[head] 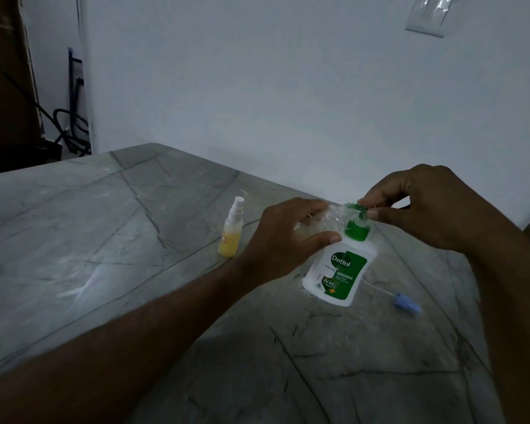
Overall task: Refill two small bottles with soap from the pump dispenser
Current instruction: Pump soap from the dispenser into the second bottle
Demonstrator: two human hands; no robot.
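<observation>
Both hands busy: left hand (pixel 285 237) gripping clear wrap (pixel 325 221), right hand (pixel 426 206) pinching Dettol dispenser (pixel 340 270) pump; likely unwrapping, filling next.

marble table (pixel 104 240), wall switch (pixel 430 13), cables (pixel 72 127)

Spray bottle (pixel 231 229) stands just left of hands; blue-tipped tube (pixel 406 304), perhaps, lies right.

Your left hand (pixel 283 237) and right hand (pixel 435 206) are bare, as are both forearms, sleeveless as far as they show. A thin ring glints on a left finger.
</observation>
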